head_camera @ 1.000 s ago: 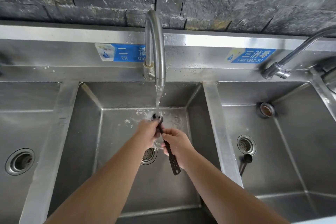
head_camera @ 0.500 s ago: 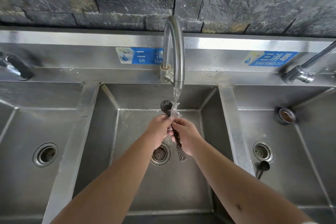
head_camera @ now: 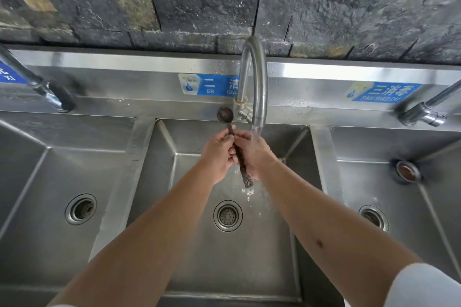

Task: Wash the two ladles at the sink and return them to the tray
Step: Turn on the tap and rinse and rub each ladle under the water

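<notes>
Ladle, dark and wet, runs lengthwise away from the person over the middle sink basin, bowl pointing toward the faucet. Left hand and right hand both grip its handle, under running water.

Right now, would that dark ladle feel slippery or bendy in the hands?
Probably slippery: the ladle is wet under the running tap. Likely stiff, since its thin handle stays straight between the left hand and right hand. Its small bowl suggests lightness.
</notes>
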Demonstrator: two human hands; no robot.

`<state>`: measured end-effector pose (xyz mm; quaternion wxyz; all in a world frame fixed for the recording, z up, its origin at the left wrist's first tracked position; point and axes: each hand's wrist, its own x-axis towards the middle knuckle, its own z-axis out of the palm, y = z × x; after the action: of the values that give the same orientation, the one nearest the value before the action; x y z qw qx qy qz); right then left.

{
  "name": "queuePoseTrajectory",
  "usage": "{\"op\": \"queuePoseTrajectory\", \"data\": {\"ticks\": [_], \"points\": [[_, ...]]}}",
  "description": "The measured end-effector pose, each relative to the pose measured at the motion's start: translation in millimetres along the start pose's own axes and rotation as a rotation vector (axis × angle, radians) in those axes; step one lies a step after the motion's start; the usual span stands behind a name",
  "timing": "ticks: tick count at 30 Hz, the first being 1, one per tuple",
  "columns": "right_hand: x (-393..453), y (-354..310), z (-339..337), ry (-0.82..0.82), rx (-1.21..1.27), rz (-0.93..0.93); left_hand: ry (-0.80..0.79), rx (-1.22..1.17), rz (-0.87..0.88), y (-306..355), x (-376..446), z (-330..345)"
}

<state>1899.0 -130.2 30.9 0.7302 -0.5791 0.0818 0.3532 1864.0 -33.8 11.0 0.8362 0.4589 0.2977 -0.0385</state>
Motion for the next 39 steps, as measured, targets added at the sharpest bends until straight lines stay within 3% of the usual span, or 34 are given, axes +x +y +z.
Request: {"op": "queuePoseTrajectory", "data": {"ticks": [5,12,19,31,39], "points": [[-18,17,-10,0.08,0.088,0.053,-0.032,0.011,-0.055,-11,-15,2],[-69,66,-48,0.064,0.288,0.245,-0.119,0.092,-0.154,-62,-48,2],[-107,97,-68,0.071,0.255,0.29,-0.103,0.084,-0.236,-104,-80,-6],[-48,24,-34,-0.03,0.063,0.072,-0.088,0.16,-0.049,-24,-49,16],[-35,-13,-12,0.015,0.243,-0.04,-0.169,0.142,-0.005,-2,-50,20]]}}
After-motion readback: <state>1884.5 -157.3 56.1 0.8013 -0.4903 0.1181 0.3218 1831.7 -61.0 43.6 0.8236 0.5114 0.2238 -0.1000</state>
